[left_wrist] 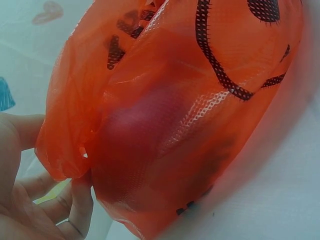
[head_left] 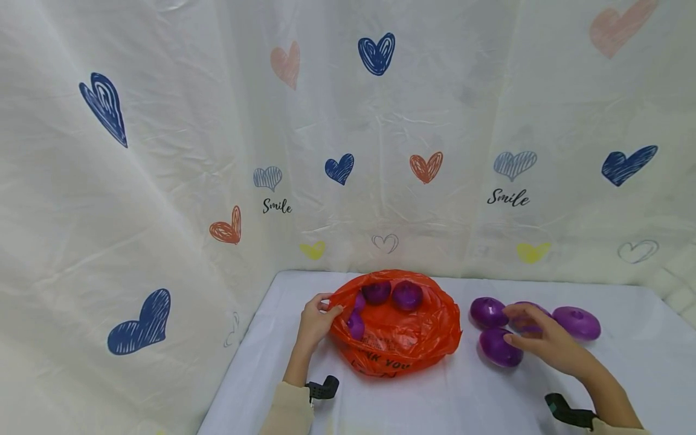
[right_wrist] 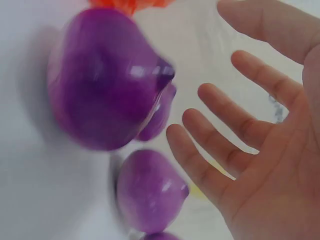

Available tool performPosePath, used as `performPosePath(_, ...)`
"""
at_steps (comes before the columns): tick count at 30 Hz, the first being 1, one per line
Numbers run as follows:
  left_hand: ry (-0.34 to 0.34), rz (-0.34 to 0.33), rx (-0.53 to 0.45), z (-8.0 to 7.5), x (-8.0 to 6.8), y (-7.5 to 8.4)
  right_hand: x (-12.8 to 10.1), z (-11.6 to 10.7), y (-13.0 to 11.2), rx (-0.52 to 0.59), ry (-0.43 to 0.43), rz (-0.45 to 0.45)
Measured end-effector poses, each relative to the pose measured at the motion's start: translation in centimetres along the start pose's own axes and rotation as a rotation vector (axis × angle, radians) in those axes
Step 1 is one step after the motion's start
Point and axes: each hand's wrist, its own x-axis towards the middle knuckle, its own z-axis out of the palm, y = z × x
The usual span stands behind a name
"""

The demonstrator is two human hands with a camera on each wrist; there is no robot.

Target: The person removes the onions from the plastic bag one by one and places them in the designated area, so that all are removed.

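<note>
From the head view, your left hand (head_left: 315, 319) pinches the rim of the orange bag (head_left: 402, 338) on the bench (head_left: 413, 399); your right hand (head_left: 546, 345) hovers with its fingers spread over four purple onions (head_left: 497, 347) beside it.

At the left wrist, the bag's film (left_wrist: 190, 125) looks thin and floppy, so hold the rim.

At the right wrist, the nearest onion (right_wrist: 105, 80) looks smooth, firm and probably slippery; cup it whole.
</note>
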Motion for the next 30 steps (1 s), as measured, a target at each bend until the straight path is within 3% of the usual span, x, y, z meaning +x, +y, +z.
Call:
performPosePath(20,-0.002,-0.01,0.004,0.0,0.0,0.3,1.0,3.9,-7.7,-0.021,0.1,-0.157)
performPosePath(30,-0.018,0.017,0.003,0.0,0.0,-0.1,1.4,7.2,-9.6,0.036,0.053,-0.21)
